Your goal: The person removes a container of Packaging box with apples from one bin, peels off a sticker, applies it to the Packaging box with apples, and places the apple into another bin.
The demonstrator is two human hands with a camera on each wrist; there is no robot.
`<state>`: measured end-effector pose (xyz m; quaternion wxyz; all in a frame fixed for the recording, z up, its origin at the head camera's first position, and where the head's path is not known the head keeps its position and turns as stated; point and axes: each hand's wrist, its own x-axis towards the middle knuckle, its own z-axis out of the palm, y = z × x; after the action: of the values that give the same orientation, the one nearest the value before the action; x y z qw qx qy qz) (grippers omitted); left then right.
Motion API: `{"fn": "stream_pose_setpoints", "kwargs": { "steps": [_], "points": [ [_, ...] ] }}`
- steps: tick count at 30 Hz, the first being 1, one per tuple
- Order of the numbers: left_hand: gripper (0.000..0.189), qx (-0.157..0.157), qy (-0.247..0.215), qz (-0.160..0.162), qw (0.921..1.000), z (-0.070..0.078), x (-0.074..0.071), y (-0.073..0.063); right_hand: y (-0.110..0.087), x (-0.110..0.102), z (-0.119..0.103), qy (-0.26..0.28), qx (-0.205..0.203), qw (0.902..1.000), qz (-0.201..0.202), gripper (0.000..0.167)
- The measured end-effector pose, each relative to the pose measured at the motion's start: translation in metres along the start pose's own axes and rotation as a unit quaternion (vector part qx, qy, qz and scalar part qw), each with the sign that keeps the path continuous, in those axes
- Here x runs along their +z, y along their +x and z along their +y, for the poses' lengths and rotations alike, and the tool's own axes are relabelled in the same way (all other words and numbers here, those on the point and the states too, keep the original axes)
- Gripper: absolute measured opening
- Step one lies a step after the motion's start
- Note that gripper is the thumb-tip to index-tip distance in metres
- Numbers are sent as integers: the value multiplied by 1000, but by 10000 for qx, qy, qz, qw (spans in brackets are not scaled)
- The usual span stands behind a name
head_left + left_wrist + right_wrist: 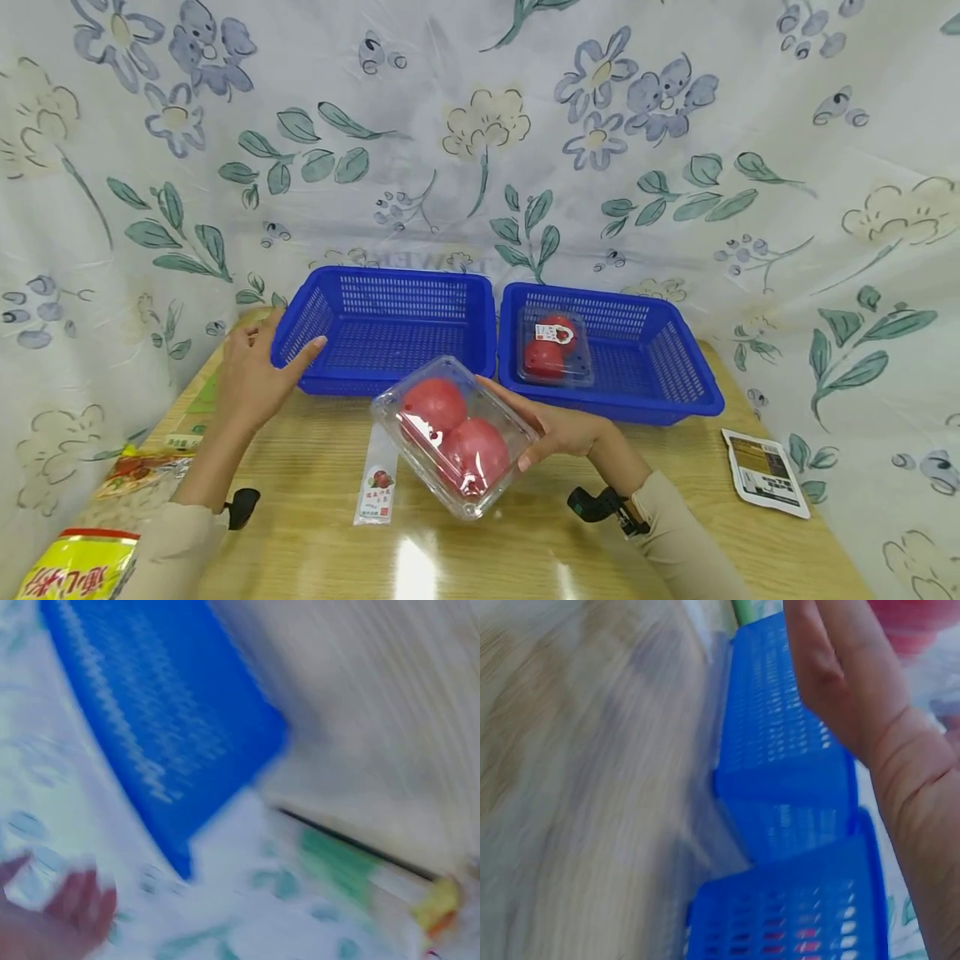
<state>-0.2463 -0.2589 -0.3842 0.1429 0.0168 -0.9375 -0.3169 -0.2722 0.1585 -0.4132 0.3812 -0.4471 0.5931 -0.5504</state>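
Note:
My right hand [558, 429] grips the right side of a clear plastic clamshell box [423, 471], thumb on the near side. Two round red fruits [478, 454] show through it. The box is tilted, held over the table in front of two blue baskets. My left hand [255, 375] is by the left end of the left basket [337, 386], thumb spread from the fingers and nothing held; in the left wrist view this hand [71, 915] is blurred and apart from the basket. The right basket [637, 408] contains a similar box of red fruits [543, 358] with a white label.
Below the held box, a white paper strip [377, 492] with a fruit picture lies on the wooden table [315, 517]. A yellow-and-red food bag [78, 567] and other packages are at the left. A white-edged pouch [765, 471] lies at the right. Floral cloth [450, 167] hangs behind.

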Motion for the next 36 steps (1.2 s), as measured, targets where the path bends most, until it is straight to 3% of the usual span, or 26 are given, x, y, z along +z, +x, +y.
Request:
{"fn": "stream_pose_setpoints", "kwargs": {
  "steps": [2,3,5,8,11,19,25,28,31,36],
  "points": [
    [73,704,-638,-443,9945,16,3,-10,-6,-1,4,-29,-74,9998,-168,115],
    [69,1002,-997,-837,9864,23,7,-16,-9,-2,6,-59,-115,9996,-265,115],
    [70,1398,-1593,-1739,9617,35,17,-28,-13,-3,10,-197,-179,9986,-456,117],
    [85,1635,-1815,-2745,9300,51,33,-45,-18,-4,15,-334,-212,9966,-723,118],
    [104,1568,-1702,-3275,9160,61,47,-60,-21,-3,18,-337,-256,9949,-915,119],
    [120,1458,-1849,-3608,9025,71,70,-83,-26,-5,26,-212,-177,9933,-1119,118],
    [120,1207,-2093,-3477,9059,72,77,-94,-32,-6,33,-59,-243,9948,-984,110],
    [120,1100,-2211,-3319,9104,73,79,-98,-39,-5,35,4,-281,9980,-557,102],
    [121,1048,-2227,-3090,9187,72,81,-102,-46,0,32,444,-130,9989,55,96],
    [122,853,-2285,-2717,9310,72,85,-108,-55,22,24,1263,307,9814,1411,86]
  ]
}}
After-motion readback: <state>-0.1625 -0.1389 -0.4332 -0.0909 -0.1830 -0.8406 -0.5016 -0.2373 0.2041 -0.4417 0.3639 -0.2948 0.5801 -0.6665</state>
